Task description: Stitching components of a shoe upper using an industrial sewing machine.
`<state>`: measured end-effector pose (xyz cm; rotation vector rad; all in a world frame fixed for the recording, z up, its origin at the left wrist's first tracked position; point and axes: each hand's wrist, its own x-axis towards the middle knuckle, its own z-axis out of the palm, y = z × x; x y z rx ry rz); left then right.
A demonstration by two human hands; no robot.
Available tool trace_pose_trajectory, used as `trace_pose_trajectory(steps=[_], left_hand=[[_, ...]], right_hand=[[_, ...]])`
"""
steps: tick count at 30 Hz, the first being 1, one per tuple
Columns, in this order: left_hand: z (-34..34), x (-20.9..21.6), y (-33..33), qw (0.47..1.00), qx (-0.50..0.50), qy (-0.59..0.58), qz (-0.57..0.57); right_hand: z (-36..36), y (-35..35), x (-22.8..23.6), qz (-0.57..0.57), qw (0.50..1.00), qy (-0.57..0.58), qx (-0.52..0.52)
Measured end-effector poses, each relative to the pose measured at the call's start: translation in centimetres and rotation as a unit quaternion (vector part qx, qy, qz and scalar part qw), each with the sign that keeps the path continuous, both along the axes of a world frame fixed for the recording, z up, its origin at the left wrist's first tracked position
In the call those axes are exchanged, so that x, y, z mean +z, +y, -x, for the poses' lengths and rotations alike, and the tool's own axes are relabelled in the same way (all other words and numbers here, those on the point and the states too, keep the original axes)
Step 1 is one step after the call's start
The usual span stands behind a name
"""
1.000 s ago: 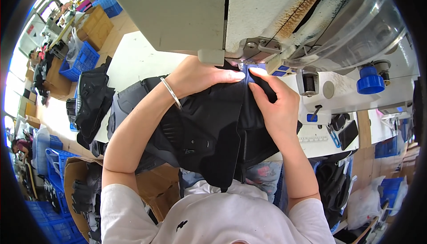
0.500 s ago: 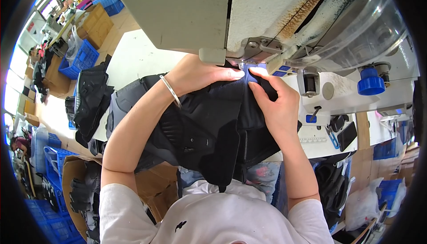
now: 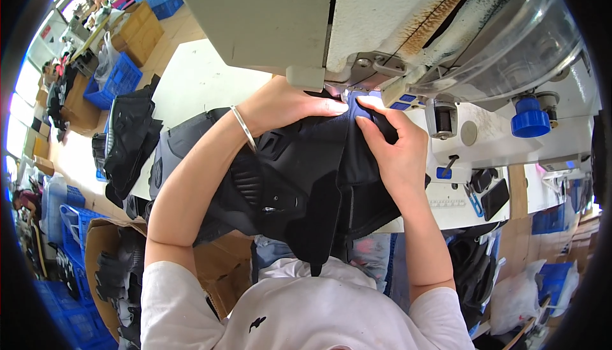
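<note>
Two hands press one black padded garment [image 3: 299, 178] flat on the white table [image 3: 197, 82], under the head of a sewing machine [image 3: 382, 25]. The left hand [image 3: 287, 104] lies palm down, fingers together; the right hand [image 3: 395, 149] pinches a fold just beside it. The garment is ribbed and panelled, hanging over the table's near edge. Bare table lies to the left, beside one pile of black pieces [image 3: 127, 139].

We are seeing the black padded garment [image 3: 299, 178] lying flat on the table, its top edge sitting under the needle.
</note>
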<state>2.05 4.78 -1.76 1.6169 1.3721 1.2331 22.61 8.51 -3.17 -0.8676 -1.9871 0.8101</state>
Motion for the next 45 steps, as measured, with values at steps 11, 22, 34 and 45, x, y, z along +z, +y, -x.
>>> trace_pose_trajectory(steps=[11, 22, 34, 45], left_hand=[[0.1, 0.2, -0.4, 0.999, -0.002, -0.035, 0.014], [0.1, 0.0, -0.4, 0.992, 0.007, -0.101, 0.07], [0.9, -1.5, -0.3, 0.999, -0.026, -0.035, 0.013], [1.3, 0.0, -1.2, 0.97, 0.006, -0.046, 0.239]], right_hand=[[-0.2, -0.1, -0.2, 0.005, 1.0, 0.001, -0.005], [-0.3, 0.1, 0.7, 0.035, 0.999, -0.022, 0.004], [-1.2, 0.4, 1.3, 0.0, 0.997, -0.041, 0.062], [-1.4, 0.8, 1.6, -0.014, 0.994, -0.099, 0.044]])
